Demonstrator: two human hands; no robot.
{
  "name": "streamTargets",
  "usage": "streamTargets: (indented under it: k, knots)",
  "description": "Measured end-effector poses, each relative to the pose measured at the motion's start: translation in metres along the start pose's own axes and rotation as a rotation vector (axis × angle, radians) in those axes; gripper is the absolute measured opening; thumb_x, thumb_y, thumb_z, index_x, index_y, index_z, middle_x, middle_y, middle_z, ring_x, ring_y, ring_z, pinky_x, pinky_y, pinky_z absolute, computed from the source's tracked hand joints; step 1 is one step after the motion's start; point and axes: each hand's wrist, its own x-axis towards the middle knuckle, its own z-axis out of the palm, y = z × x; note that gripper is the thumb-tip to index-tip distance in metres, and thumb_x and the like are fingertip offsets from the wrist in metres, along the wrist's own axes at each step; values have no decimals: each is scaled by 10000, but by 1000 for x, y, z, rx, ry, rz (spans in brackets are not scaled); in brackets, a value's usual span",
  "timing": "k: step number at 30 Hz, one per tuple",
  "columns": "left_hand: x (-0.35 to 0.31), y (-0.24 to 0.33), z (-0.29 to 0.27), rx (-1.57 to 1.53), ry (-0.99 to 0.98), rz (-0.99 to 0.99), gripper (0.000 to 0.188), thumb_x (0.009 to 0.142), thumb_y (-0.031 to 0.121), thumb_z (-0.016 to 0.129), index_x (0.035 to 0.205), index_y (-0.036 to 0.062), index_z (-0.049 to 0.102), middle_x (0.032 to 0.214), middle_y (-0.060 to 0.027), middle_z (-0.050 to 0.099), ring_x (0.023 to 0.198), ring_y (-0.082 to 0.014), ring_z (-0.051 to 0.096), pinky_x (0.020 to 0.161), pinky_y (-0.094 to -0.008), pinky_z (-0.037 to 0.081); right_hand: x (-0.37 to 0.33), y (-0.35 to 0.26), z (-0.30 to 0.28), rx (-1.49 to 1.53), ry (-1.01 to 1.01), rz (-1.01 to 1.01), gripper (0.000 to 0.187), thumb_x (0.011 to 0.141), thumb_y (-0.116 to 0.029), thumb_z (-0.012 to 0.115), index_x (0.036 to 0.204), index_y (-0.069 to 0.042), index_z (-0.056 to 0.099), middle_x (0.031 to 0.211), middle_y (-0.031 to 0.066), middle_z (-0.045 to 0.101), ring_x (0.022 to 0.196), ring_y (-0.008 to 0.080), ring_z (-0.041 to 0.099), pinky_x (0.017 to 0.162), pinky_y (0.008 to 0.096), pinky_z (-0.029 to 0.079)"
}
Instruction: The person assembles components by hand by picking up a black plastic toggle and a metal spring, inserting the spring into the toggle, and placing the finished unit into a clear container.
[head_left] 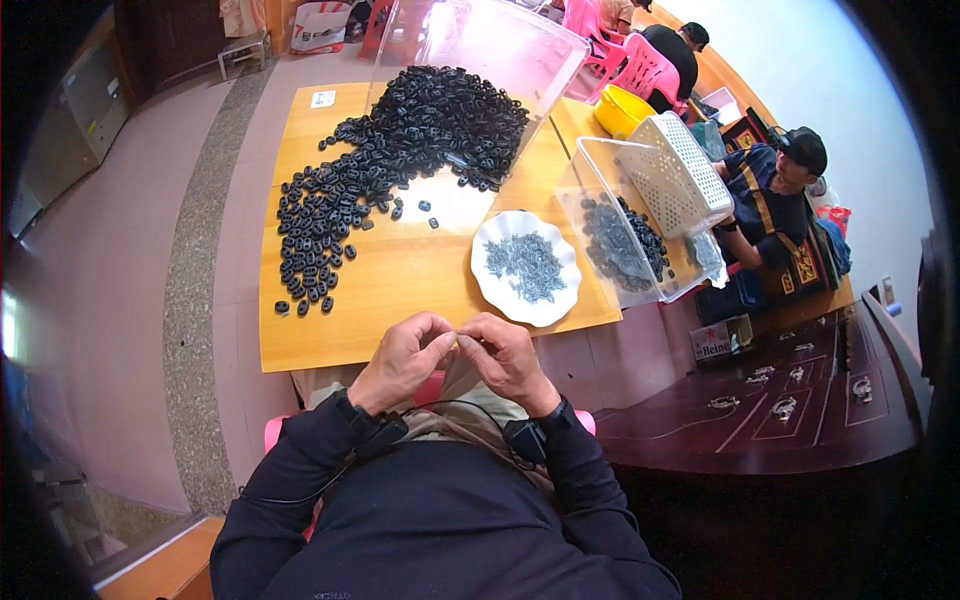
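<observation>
- Left hand (pixel 402 362) and right hand (pixel 510 360) meet, thumbs and forefingers pinched together; anything held is too small to tell
- Black 2-holed pieces (pixel 440 115) heap on the worktop (pixel 400 275)
- Grey parts (pixel 525 265) lie in the white plate (pixel 545 314) near the right hand

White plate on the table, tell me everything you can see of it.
The white plate is round with a wavy, scalloped rim and a smooth look, perhaps ceramic or plastic. It lies flat, right side up, near the front edge of the yellow-brown, wooden-looking table. A loose spread of small grey pieces covers its middle, leaving the rim mostly bare. A clear bin stands close at its right; whether they touch, I cannot tell.
</observation>
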Motion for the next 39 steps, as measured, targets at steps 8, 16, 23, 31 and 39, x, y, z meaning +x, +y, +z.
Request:
streamTargets:
  k: [8, 16, 23, 31, 39]
  knots:
    - [0, 7, -3, 20, -74, -39, 142, 952, 136, 562, 949, -4, 582, 838, 29, 558, 767, -44, 497, 678, -211, 451, 1, -5, -6, -228, -25, -199, 129, 846, 20, 594, 974, 14, 603, 888, 160, 617, 755, 332, 627, 644, 359, 505]
    - [2, 2, -9, -57, -171, -93, 131, 953, 136, 553, 965, 7, 572, 831, 28, 556, 752, -39, 513, 653, -202, 452, -4, -9, -5, -500, -95, -293, 180, 790, 21, 588, 970, 19, 583, 912, 164, 599, 785, 320, 624, 668, 369, 516]
    - [4, -6, -8, -119, -184, -93, 137, 962, 146, 553, 978, 10, 566, 849, 21, 563, 739, -43, 528, 649, -200, 468, -5, -12, 0, -653, -9, -363, 168, 769, -1, 608, 933, 17, 575, 883, 149, 586, 763, 296, 619, 653, 355, 516]
    - [5, -9, -9, -125, -176, -88, 123, 966, 121, 546, 984, 0, 559, 871, 8, 577, 780, -53, 555, 682, -208, 491, -5, -5, 9, -505, 28, -200, 83, 809, -2, 594, 874, 11, 543, 816, 147, 556, 713, 316, 594, 622, 378, 487]
    - [4, -4, -10, -137, -185, -93, 105, 950, 99, 553, 979, -2, 562, 864, 10, 577, 776, -51, 555, 679, -208, 489, 0, -10, 3, -326, 2, -202, 80, 825, -8, 601, 868, 2, 534, 791, 147, 545, 698, 328, 574, 610, 380, 468]
